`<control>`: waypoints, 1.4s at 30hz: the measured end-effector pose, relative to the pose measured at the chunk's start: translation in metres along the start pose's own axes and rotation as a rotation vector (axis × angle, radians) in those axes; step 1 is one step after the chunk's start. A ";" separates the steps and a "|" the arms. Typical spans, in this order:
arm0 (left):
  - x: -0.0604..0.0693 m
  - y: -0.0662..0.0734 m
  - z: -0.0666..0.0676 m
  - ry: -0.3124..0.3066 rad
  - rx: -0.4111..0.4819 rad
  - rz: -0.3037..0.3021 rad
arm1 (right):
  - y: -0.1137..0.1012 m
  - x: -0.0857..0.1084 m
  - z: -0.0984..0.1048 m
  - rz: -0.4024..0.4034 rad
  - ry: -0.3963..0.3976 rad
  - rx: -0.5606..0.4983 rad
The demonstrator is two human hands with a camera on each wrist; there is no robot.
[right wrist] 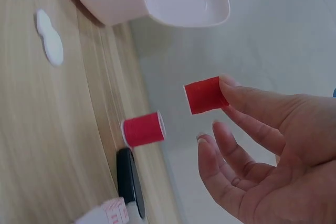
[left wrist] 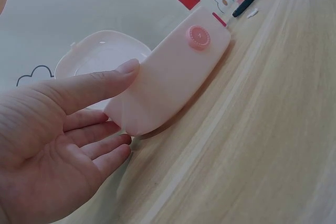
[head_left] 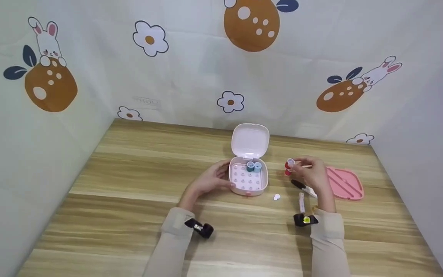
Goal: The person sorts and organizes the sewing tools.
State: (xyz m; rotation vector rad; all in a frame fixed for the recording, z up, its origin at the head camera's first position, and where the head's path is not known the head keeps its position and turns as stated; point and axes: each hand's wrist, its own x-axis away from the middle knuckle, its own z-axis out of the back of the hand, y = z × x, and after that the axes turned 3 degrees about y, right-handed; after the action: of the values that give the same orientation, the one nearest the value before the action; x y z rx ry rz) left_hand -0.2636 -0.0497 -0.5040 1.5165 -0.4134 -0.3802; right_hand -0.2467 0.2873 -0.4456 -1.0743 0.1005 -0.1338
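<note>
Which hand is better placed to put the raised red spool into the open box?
Probably the right hand: it pinches that red spool to the right of the box, while the left hand grips the opposite side, likely useful for steadying.

Pale walls (head_left: 190,73) printed with white flowers (head_left: 150,39), rabbits (head_left: 48,42) and brown fruit (head_left: 51,90) enclose a wood-grain bench (head_left: 129,173) left, far and right.
</note>
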 end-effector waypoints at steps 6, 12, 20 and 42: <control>0.000 0.000 0.001 0.008 -0.014 -0.004 | -0.007 -0.001 -0.011 -0.006 -0.048 -0.105; -0.001 0.001 0.001 0.010 -0.014 0.003 | -0.013 -0.003 -0.020 0.017 -0.050 -0.070; 0.001 0.002 0.000 0.012 -0.016 0.006 | -0.021 -0.003 -0.037 0.018 -0.059 -0.074; 0.002 0.003 -0.001 0.014 -0.013 0.034 | -0.035 0.000 -0.078 0.046 -0.115 -0.108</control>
State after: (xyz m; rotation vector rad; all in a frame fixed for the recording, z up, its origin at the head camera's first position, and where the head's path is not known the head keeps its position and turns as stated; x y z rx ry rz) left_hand -0.2618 -0.0498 -0.5008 1.4963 -0.4248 -0.3448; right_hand -0.2599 0.2032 -0.4519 -1.1841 0.0296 -0.0252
